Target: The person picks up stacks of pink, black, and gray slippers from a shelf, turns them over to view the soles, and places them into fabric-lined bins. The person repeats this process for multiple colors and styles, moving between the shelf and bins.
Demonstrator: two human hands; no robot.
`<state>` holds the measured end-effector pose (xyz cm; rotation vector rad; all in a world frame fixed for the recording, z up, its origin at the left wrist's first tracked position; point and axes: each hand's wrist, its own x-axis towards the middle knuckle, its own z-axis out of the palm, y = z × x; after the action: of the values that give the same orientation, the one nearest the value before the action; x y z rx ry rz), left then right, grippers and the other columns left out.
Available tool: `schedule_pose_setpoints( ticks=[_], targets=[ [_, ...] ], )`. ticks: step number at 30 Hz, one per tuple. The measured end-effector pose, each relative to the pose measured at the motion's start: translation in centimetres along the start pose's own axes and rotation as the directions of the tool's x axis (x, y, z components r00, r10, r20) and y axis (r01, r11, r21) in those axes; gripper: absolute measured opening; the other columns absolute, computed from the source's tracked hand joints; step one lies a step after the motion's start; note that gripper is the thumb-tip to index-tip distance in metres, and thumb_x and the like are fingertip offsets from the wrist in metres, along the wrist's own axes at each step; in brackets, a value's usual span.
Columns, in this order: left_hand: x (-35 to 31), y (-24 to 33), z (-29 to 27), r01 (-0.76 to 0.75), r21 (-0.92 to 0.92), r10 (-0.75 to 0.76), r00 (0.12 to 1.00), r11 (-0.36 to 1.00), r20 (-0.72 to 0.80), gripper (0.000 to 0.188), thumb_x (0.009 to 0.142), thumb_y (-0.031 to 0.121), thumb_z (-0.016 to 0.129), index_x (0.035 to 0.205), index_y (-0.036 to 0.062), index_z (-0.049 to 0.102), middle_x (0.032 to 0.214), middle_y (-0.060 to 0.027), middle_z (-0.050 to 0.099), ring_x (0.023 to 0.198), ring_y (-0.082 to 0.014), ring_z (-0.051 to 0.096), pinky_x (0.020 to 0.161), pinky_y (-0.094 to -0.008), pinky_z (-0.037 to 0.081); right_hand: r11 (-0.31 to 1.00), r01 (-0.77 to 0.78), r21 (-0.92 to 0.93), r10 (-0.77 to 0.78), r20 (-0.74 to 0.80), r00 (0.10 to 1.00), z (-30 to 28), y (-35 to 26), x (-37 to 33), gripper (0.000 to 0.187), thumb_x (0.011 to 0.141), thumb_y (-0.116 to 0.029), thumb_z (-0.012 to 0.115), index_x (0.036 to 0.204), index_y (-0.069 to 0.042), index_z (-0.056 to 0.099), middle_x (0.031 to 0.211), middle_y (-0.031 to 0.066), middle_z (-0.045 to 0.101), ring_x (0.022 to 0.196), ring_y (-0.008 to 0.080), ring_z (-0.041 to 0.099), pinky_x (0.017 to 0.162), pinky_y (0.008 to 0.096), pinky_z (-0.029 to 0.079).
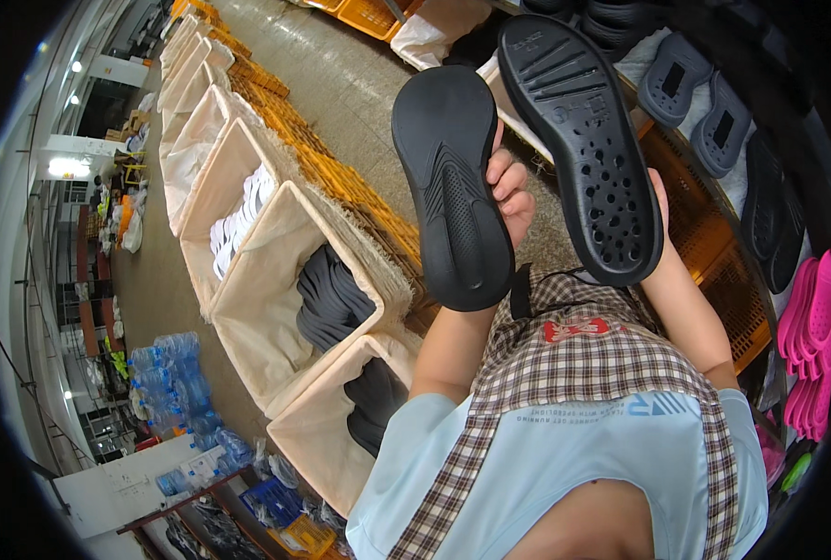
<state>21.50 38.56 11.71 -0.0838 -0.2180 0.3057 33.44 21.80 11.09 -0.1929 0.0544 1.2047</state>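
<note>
My left hand (512,187) is closed round the edge of a smooth black shoe sole (453,149), with its curled fingers showing on the right side. A ribbed, textured strip runs along the lower half of that sole. To its right, my right hand (660,201) grips a second black shoe sole (574,121) by its right edge; most of those fingers are hidden behind it. Grooves cross the upper end of this one, and many round holes dot its lower part. Both soles are held up side by side, long ways, above my checked apron (584,373).
Cream cloth-lined bins stand in a row at left, holding dark soles (331,299) and white soles (241,219). Orange crates (705,233) are stacked at right. Grey-blue clogs (674,79) and pink clogs (812,317) lie along the right side. Large blue bottles (168,373) stand at lower left.
</note>
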Motion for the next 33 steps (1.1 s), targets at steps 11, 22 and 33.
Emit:
schedule_pose_setpoints(
  ticks=[11, 22, 33],
  targets=[
    [0.3, 0.0, -0.3, 0.040, 0.054, -0.043, 0.998, 0.998, 0.054, 0.068, 0.085, 0.025, 0.062, 0.141, 0.0022, 0.030, 0.080, 0.0006, 0.046, 0.073, -0.0094, 0.040, 0.059, -0.0204, 0.036, 1.000, -0.014, 0.015, 0.013, 0.030, 0.999, -0.1, -0.6, -0.3, 0.037, 0.085, -0.025, 0.050, 0.112, -0.002, 0.063, 0.109, 0.0195, 0.064, 0.093, 0.0317, 0.066, 0.081, 0.0451, 0.055],
    [-0.1, -1.8, -0.4, 0.354, 0.413, -0.082, 0.833, 0.839, -0.548, 0.036, 0.095, 0.020, 0.046, 0.115, -0.0096, 0.054, 0.107, -0.0195, 0.063, 0.087, -0.0264, 0.067, 0.072, -0.0341, 0.059, 0.712, 0.135, -0.689, -0.270, -0.092, 0.958, 3.0, 1.4, -1.5, 0.070, 0.083, -0.014, 0.057, 0.144, -0.001, 0.025, 0.142, 0.0169, 0.036, 0.127, 0.0250, 0.041, 0.106, 0.0331, 0.034],
    [4.1, -7.9, 1.3, 0.323, 0.856, -0.020, 0.939, 0.404, -0.344, 0.061, 0.094, 0.015, 0.050, 0.145, 0.0136, 0.016, 0.134, -0.0141, 0.040, 0.119, -0.0288, 0.047, 0.095, -0.0413, 0.045, 0.007, 0.177, -0.984, -0.446, 0.155, 0.881, 1.5, -2.4, -3.5, 0.114, 0.076, -0.059, 0.064, 0.145, 0.001, -0.004, 0.148, 0.0292, 0.005, 0.139, 0.0396, 0.006, 0.113, 0.0445, 0.013]
  ],
)
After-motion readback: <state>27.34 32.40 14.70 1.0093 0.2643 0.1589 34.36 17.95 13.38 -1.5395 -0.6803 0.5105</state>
